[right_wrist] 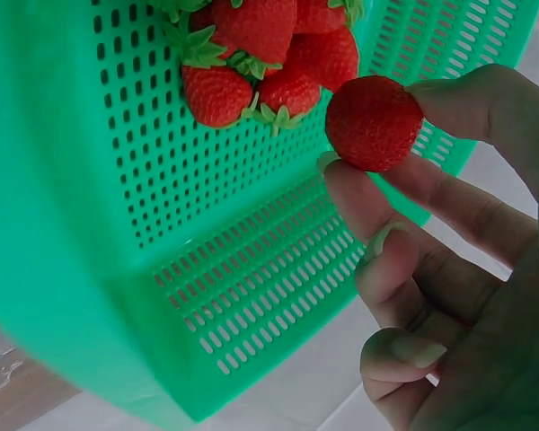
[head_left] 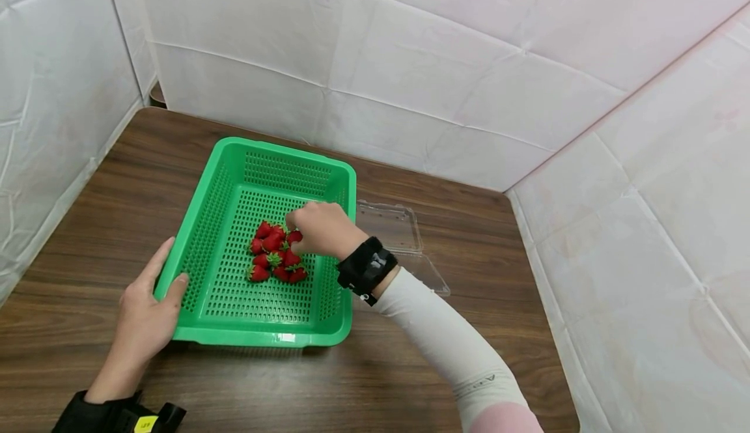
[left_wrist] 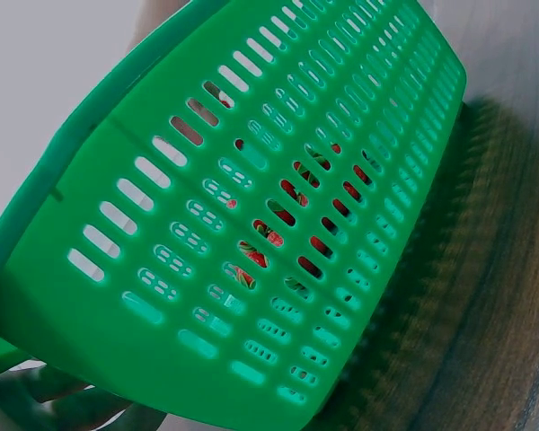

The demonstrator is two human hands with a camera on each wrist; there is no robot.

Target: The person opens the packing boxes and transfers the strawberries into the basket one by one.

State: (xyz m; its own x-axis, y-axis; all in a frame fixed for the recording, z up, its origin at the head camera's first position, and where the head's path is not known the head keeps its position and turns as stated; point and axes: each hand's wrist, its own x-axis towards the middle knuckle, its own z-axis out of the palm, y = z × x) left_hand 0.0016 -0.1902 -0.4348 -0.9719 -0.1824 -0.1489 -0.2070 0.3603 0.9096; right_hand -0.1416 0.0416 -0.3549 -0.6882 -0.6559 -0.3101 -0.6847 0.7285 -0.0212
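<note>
A green perforated plastic basket point(head_left: 258, 336) stands on a dark wood table. Inside it, a cluster of red strawberries point(head_left: 272, 243) with green leaves lies on the basket floor. My left hand point(head_left: 146, 309) grips the basket's left side wall near the front corner, thumb over the rim and fingers outside. Over the strawberries reaches my right hand point(head_left: 322, 230). Between thumb and fingers it pinches one strawberry point(right_wrist: 374, 124), lifted beside the pile in the right wrist view. Through the slots in the left wrist view, bits of the strawberries point(left_wrist: 268, 233) show red.
An opened clear plastic clamshell box point(head_left: 388, 226) lies on the table to the right of the basket, partly hidden behind my right arm. White sheeting point(head_left: 410, 62) walls off the table's back, left and right sides.
</note>
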